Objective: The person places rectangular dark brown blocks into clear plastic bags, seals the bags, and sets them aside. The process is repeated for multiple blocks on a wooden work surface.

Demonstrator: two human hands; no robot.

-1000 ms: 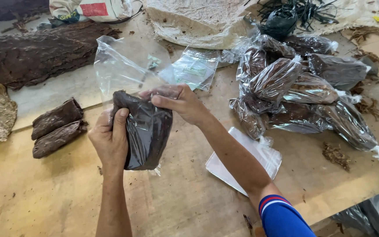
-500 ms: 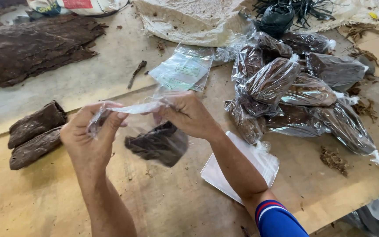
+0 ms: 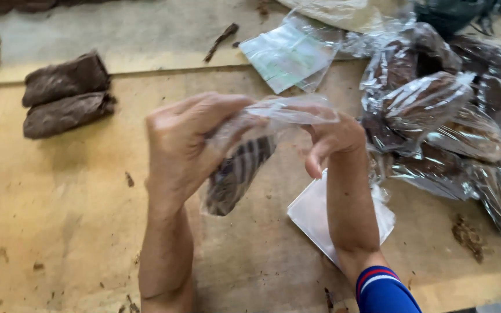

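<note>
Both my hands hold one clear plastic bag [image 3: 244, 156] with a dark brown leaf bundle inside, lifted a little above the wooden table [image 3: 59, 232]. My left hand [image 3: 184, 145] grips the bag's left side and upper edge. My right hand [image 3: 329, 139] pinches the bag's open top at the right, and the thin plastic stretches between the two hands. The bundle hangs tilted below my left palm. A blue cuff with red and white stripes [image 3: 381, 287] shows on my right wrist.
Two unbagged dark leaf bundles [image 3: 65, 95] lie at the left. A heap of filled clear bags [image 3: 442, 122] sits at the right. Empty flat bags lie at the top centre [image 3: 288, 52] and under my right forearm [image 3: 314, 214]. Leaf crumbs [image 3: 468, 235] dot the right side.
The bag went from lying against the table to being held up between my hands. My hands have closed in on its top edge, with the bundle now hanging inside.
</note>
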